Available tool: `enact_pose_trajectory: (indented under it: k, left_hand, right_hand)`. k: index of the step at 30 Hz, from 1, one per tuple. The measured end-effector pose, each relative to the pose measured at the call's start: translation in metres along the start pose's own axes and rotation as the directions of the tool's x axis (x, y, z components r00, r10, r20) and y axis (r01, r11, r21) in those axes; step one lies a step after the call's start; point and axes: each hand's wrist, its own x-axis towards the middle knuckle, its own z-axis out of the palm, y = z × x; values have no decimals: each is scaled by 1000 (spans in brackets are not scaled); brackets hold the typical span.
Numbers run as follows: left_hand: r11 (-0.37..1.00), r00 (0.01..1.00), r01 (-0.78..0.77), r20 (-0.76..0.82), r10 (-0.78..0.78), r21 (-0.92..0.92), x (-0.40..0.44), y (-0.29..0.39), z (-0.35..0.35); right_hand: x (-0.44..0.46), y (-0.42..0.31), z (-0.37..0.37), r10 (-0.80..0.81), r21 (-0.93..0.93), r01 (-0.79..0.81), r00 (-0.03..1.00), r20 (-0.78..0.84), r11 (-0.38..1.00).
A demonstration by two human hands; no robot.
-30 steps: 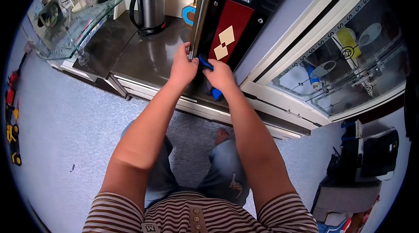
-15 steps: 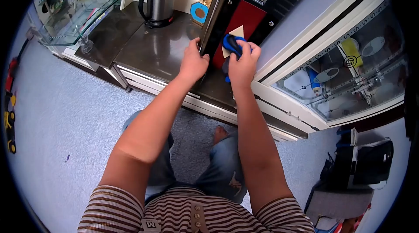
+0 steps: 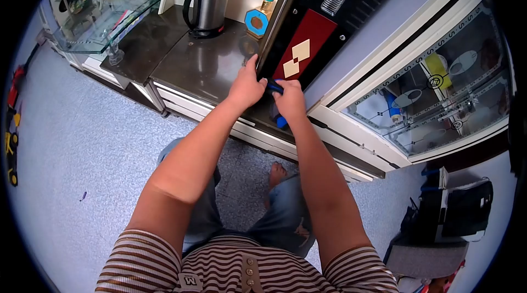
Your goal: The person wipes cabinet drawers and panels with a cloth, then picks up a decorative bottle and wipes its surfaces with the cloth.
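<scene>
My right hand (image 3: 291, 99) is closed around a blue-and-black hand tool (image 3: 274, 86) whose kind I cannot make out. It is low in front of a tall black-and-red speaker cabinet (image 3: 317, 25), below two cream diamond shapes (image 3: 297, 57) on a red panel. A blue part shows beneath that hand. My left hand (image 3: 247, 85) rests by the cabinet's left edge, its fingers stretched upward and its thumb close to the tool. Whether the thumb touches the tool is unclear.
A steel thermos jug (image 3: 211, 7) and a turquoise-and-gold bottle (image 3: 257, 20) stand on the dark countertop (image 3: 189, 65). Left is a glass shelf (image 3: 104, 43) with small items. A glass-fronted cabinet (image 3: 433, 81) borders the right side. A toy vehicle (image 3: 12, 150) lies far left.
My right hand has moved down and slightly left with the blue-and-black tool, uncovering the cream diamonds. My left hand stays near the cabinet edge. The view has shifted slightly.
</scene>
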Motion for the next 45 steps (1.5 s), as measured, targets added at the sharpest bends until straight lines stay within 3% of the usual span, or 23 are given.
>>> enact_pose_trajectory:
  k: [1,5,9,14,16,17,20,21,23,27,29,33,37,39,41,43,45]
  left_hand:
    - [1000,1000,-8,10,8,18,1,-3,0]
    - [999,1000,28,13,-28,17,5,-9,-3]
    - [997,1000,3,4,-3,83,9,-14,3]
    - [993,997,-36,-62,43,115,15,-23,12]
    - [998,999,-4,32,2,59,12,-17,5]
    - [998,1000,-3,31,1,60,12,-17,5]
    - [998,1000,-6,21,5,61,15,-21,2]
    - [998,1000,-8,25,6,58,16,-20,-2]
    - [998,999,-8,32,6,56,15,-19,-10]
    - [996,999,-35,-21,37,80,14,-18,-21]
    - [997,999,-6,-37,9,77,15,-20,-21]
    - [995,1000,9,-25,-7,101,14,-21,-23]
    - [990,999,-25,-30,29,136,11,-22,-24]
    - [991,999,-29,-29,33,128,11,-26,-24]
    - [979,998,-63,12,62,194,13,-31,-26]
    - [961,997,-48,77,28,272,11,-30,-29]
    - [935,990,-40,140,-10,351,7,-27,-31]
  right_hand:
    - [2,3,-2,-22,36,22,1000,-6,999]
    - [16,-2,-15,-156,153,225,916,-370,962]
    - [13,-12,-16,-139,125,186,939,-314,974]
    - [10,-10,7,-101,85,110,990,-101,990]
    - [6,-6,18,-71,-5,71,996,61,997]
    - [3,-4,24,-71,-3,71,996,62,997]
    - [-4,7,40,-49,-167,107,946,320,980]
    - [-2,6,36,-47,-164,104,946,320,981]
    - [6,5,26,-54,-147,139,879,473,979]
    - [7,4,4,-34,-116,102,877,479,988]
    - [2,9,2,24,-156,37,928,372,987]
    - [-6,16,13,125,-222,-37,908,400,974]
    - [-10,5,19,-52,-134,141,855,515,981]
    - [-8,6,21,-214,5,251,814,540,968]
    - [-6,9,18,-218,-9,249,863,456,968]
    - [-4,1,4,19,-155,25,961,278,988]
    - [-5,7,9,107,-211,-49,955,275,976]
